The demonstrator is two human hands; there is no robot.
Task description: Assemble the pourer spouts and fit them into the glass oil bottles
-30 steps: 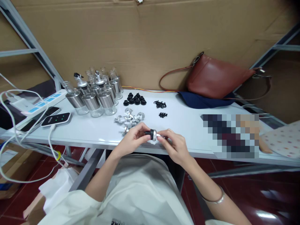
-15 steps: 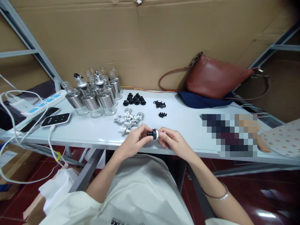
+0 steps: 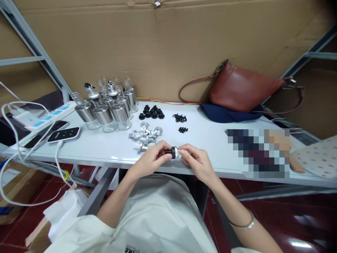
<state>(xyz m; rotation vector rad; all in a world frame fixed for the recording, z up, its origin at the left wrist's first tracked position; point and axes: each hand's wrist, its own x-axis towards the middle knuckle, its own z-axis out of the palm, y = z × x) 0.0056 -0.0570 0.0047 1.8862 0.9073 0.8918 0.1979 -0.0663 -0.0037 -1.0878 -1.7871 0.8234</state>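
Observation:
Both hands meet over the near edge of the white table. My left hand pinches the black end of a small pourer cap. My right hand pinches its silver end. Just beyond lies a heap of several silver spout parts. Farther back sit a cluster of black stoppers and two small piles of black bits. Several glass bottles with steel sleeves stand at the back left, two of them with pourers fitted.
A brown leather bag rests on a navy cloth at the back right. A power strip, a phone and a black charging device with white cables lie at the left. Cardboard walls off the rear.
The hands and the cap barely shifted, a little toward the table's edge; fingers adjusted slightly around the cap.

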